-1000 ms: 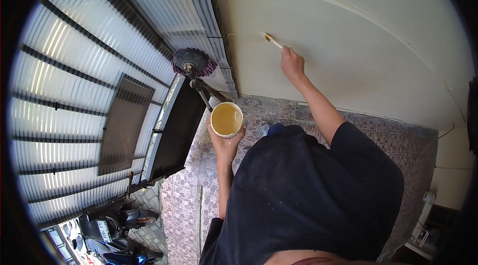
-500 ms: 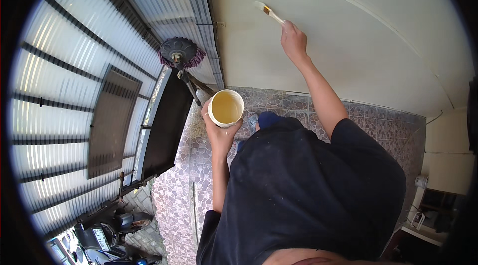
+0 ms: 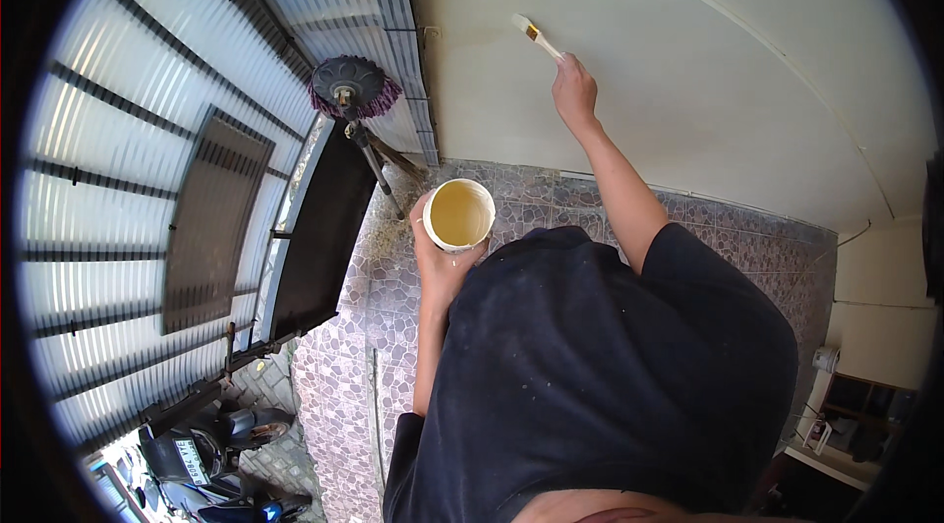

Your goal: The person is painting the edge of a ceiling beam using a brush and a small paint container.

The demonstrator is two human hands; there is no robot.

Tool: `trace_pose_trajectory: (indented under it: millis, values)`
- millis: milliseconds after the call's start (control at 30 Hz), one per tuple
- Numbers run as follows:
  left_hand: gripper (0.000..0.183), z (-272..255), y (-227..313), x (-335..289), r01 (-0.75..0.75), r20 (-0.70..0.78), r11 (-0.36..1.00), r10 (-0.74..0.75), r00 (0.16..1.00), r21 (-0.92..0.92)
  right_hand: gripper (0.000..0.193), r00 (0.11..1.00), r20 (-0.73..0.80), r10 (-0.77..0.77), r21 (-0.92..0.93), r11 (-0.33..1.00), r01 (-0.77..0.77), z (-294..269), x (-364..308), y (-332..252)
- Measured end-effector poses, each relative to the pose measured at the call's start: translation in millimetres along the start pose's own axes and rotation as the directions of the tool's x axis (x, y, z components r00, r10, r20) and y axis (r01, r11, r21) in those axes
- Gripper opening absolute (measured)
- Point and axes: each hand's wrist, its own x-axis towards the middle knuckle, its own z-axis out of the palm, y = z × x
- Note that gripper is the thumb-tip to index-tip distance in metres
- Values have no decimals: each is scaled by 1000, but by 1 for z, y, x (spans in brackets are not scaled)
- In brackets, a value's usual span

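A white paint cup (image 3: 460,214) with a pale yellowish inside is held upright in my left hand (image 3: 442,262), whose fingers wrap round its side. My right hand (image 3: 574,90), arm stretched forward, grips the handle of a paintbrush (image 3: 539,35). The brush has a pale handle, a gold-coloured band and whitish bristles pointing up and to the left. Its bristles lie at or very close to the cream wall (image 3: 678,81); whether they touch it I cannot tell.
A round mop head (image 3: 354,88) with purple fringe stands on its pole left of the cup. Corrugated translucent panels (image 3: 108,199) on dark bars line the left side. Patterned stone-look tiles (image 3: 344,395) cover the floor. Motorcycles (image 3: 211,454) stand at the lower left.
The paintbrush and my right hand have moved slightly down in view. The cup in my left hand sits a little farther right. The whole view has shifted slightly.
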Motion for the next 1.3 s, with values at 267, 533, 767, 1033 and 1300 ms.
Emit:
trace_pose_trajectory:
  millis: [267,533,767,1033,1300]
  values:
    - [99,22,-6,-10,62,35,998,-61,998,-25,24,600,119,791,140,585,-799,-48,-153,204]
    - [95,71,8,-13,77,145,996,-69,987,-45,24,246,825,509,449,-325,-832,-75,-143,157]
    - [93,121,5,-37,182,247,983,-174,953,-9,54,472,843,257,392,308,-867,-115,6,86]
    - [95,146,14,-108,367,141,930,-366,920,21,52,610,679,410,543,279,-792,-135,14,168]
    - [64,164,41,-163,359,57,933,-358,932,-15,57,411,576,706,560,26,-828,-146,-123,229]
